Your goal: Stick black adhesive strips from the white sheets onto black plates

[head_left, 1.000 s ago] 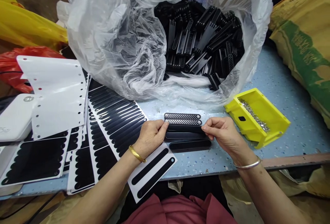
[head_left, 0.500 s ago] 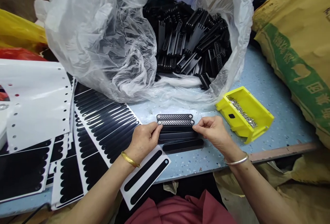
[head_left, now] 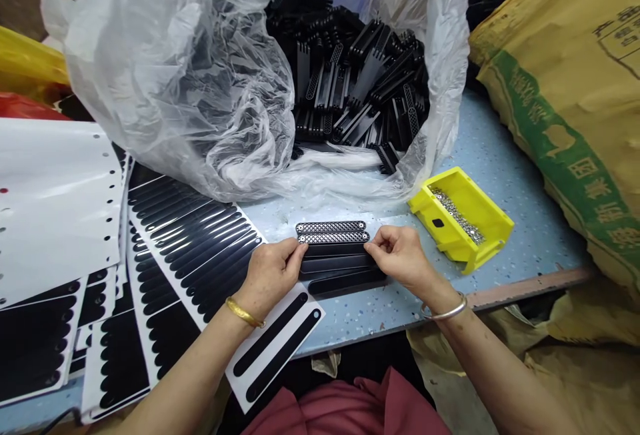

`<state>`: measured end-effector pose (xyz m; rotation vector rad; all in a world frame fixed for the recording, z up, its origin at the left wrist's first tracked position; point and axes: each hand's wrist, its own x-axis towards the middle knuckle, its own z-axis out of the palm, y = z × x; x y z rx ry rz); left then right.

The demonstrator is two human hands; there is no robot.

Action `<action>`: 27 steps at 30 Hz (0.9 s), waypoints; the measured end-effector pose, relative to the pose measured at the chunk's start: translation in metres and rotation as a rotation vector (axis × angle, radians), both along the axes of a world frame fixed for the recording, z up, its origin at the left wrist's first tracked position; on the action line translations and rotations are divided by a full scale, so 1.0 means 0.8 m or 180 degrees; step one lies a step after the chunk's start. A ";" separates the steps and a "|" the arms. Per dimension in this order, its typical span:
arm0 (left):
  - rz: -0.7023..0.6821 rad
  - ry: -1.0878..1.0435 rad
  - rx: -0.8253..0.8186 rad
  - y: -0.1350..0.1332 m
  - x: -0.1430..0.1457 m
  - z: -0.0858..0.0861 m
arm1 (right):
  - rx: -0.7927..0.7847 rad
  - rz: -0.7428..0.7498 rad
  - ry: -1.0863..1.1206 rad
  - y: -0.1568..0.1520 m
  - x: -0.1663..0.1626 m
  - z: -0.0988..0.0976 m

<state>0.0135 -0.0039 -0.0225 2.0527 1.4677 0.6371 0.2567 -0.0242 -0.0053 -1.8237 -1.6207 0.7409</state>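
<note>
Several long black strips lie side by side on the blue table (head_left: 505, 175). The two farthest are mesh-patterned strips (head_left: 331, 227); nearer ones are smooth black strips (head_left: 340, 281). My left hand (head_left: 270, 273) pinches the left end of a black strip (head_left: 333, 249) just under the mesh ones. My right hand (head_left: 403, 258) pinches its right end. Both hands have fingers closed. A white backing sheet (head_left: 273, 341) with black oblong stickers lies under my left wrist.
A big clear plastic bag (head_left: 200, 88) holds a heap of black plastic parts (head_left: 355, 81). A yellow bin (head_left: 463, 218) with small metal pieces sits to the right. More sticker sheets (head_left: 60, 221) cover the left. A brown-and-green sack (head_left: 575, 88) lies at the right.
My hands stay on the ends of the strip, drawn very slightly closer together. The camera view has drifted, so everything appears shifted left.
</note>
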 end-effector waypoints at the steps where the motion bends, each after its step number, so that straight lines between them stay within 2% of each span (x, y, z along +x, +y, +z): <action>1: -0.0006 -0.0004 0.0002 0.000 0.000 0.000 | 0.0043 0.0026 -0.0107 0.000 -0.001 0.000; 6: -0.0020 -0.0012 0.0012 0.000 -0.002 -0.002 | 0.0144 0.0081 -0.0424 -0.002 -0.003 -0.003; 12: -0.0069 -0.0004 0.0038 0.001 -0.003 -0.001 | 0.0221 0.0004 -0.0470 -0.004 -0.003 -0.006; 27: -0.0054 0.0009 0.0030 0.003 -0.004 -0.002 | 0.0609 0.0177 -0.0607 -0.009 0.004 -0.012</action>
